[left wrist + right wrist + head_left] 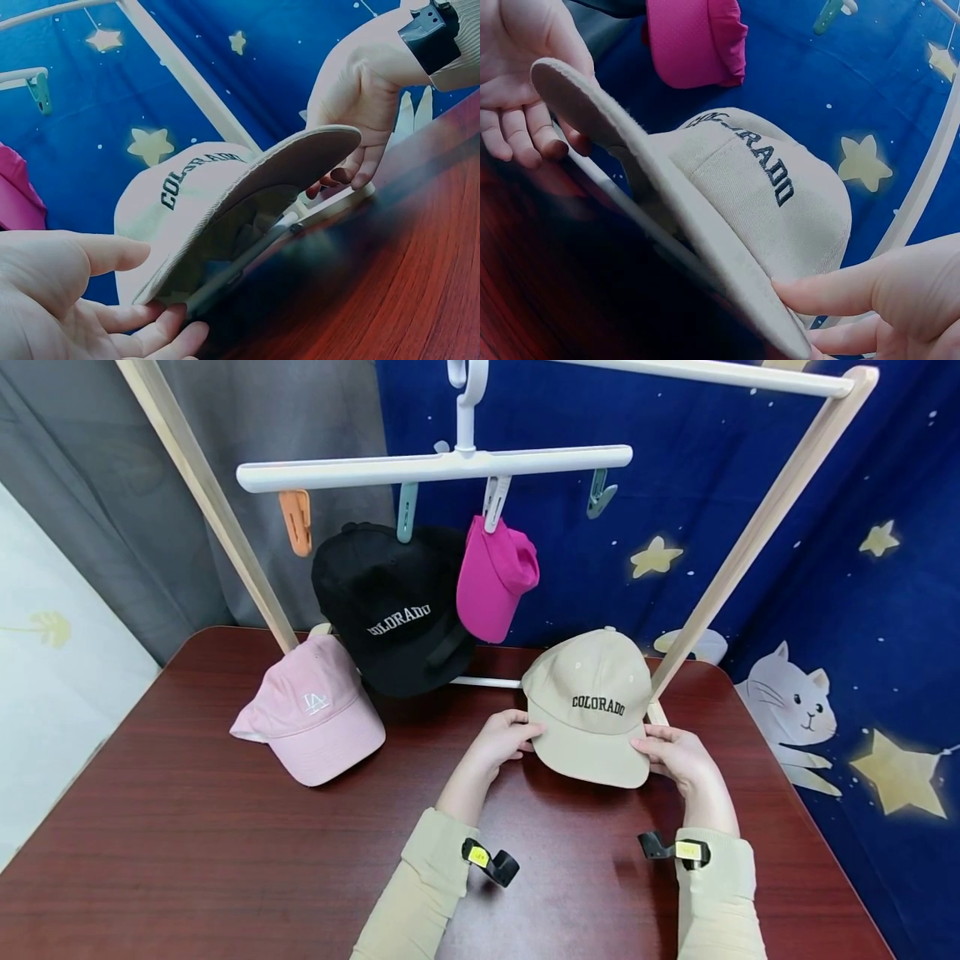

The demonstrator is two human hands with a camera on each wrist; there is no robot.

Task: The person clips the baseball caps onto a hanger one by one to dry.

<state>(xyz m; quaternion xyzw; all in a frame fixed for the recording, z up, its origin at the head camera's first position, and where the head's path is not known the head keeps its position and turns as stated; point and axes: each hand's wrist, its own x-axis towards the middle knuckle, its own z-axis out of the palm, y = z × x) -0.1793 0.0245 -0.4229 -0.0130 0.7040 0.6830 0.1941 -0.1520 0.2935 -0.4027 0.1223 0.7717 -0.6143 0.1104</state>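
A beige cap with dark COLORADO lettering is held between both hands, its brim toward the person. My left hand pinches the brim's left side, thumb on top and fingers beneath, as the left wrist view shows. On the opposite side my right hand grips the brim, its thumb lying along the upper face. In both wrist views the brim is tilted and its underside shows above the table. Behind the cap hangs a teal clip with nothing in it.
A white hanger bar carries a black cap and a magenta cap on clips, plus an orange clip. A pink cap rests on the table at left. Wooden posts frame both sides.
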